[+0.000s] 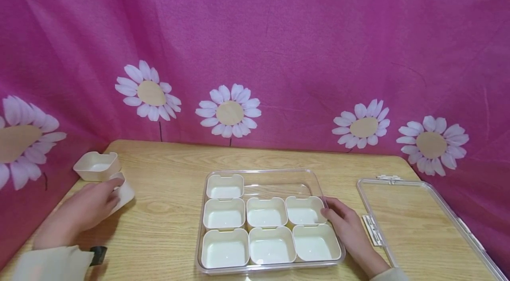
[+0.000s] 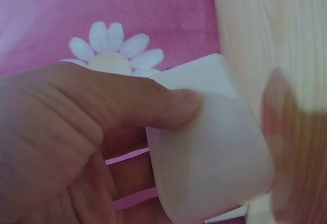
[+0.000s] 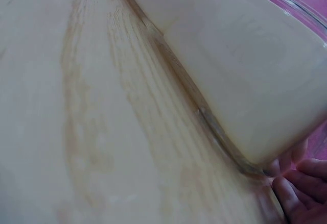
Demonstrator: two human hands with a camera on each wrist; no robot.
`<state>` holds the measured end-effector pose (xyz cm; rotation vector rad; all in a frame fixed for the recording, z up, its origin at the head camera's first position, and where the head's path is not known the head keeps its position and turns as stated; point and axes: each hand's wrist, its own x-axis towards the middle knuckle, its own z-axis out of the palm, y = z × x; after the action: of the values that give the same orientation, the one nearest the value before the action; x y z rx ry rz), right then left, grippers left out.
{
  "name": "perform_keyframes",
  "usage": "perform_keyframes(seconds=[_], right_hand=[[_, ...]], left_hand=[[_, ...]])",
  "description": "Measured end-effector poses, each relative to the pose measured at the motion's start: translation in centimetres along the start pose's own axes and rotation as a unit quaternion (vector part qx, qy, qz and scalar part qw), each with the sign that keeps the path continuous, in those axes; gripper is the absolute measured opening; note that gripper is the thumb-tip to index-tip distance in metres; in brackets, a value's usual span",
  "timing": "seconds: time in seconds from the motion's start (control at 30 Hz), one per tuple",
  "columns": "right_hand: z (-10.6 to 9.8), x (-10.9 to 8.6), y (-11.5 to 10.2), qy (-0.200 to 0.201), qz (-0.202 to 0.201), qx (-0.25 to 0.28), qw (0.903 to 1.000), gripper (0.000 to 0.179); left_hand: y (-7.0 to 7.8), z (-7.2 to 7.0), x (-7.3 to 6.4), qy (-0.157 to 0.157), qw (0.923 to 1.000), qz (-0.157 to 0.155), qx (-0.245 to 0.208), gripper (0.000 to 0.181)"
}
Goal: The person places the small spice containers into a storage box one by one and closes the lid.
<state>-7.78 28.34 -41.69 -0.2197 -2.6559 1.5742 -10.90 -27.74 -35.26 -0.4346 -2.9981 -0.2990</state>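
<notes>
My left hand grips a small cream bin, thumb on its side and fingers behind it. The bin is tilted, at the table's left side. Close behind it stands another cream bin. In the head view a clear plastic box sits at the front middle, with several cream bins in rows inside. Its back row has one bin at the left. My right hand holds the box's right wall, thumb at the rim and fingers outside. The right wrist view shows the fingers at a lower box corner.
A clear lid with white clips lies on the wooden table at the right. Behind and along the left side hangs a magenta cloth printed with white daisies.
</notes>
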Motion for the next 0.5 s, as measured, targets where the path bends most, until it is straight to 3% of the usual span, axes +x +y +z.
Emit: perform_keyframes(seconds=[0.5], right_hand=[[0.1, 0.2, 0.2, -0.001, 0.009, -0.009, 0.9999, 0.039]], left_hand=[[4.3, -0.7, 0.8, 0.029, 0.9996, 0.000, 0.002, 0.039]])
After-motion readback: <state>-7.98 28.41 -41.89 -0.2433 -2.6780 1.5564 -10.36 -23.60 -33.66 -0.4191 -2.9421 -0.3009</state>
